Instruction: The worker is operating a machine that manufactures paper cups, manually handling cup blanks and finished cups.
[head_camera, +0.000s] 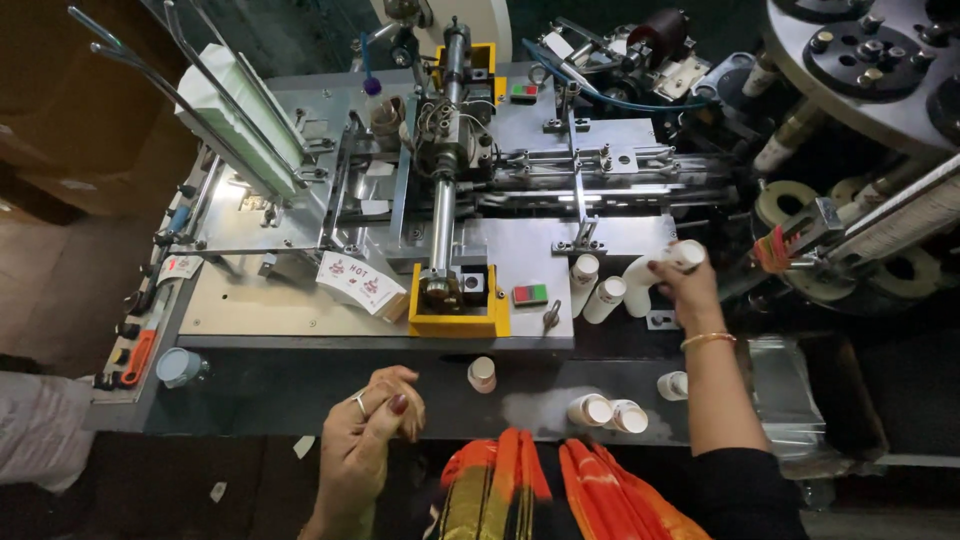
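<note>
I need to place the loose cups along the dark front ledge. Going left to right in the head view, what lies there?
Blue-lidded jar → left hand → single upright paper cup → two paper cups on their sides → lone paper cup by the right forearm. The right hand is farther back, holding a white paper cup.

Machine bed (300, 300) showing matt grey metal; shaft (442, 225) gleaming polished steel. Cups (606, 298) looking matt white paper. Orange cloth (520, 490) showing slight sheen.

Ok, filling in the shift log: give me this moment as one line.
right hand: grips white paper cup at machine bed | left hand: fingers curled, holds nothing visible | loose cups on dark ledge
</note>
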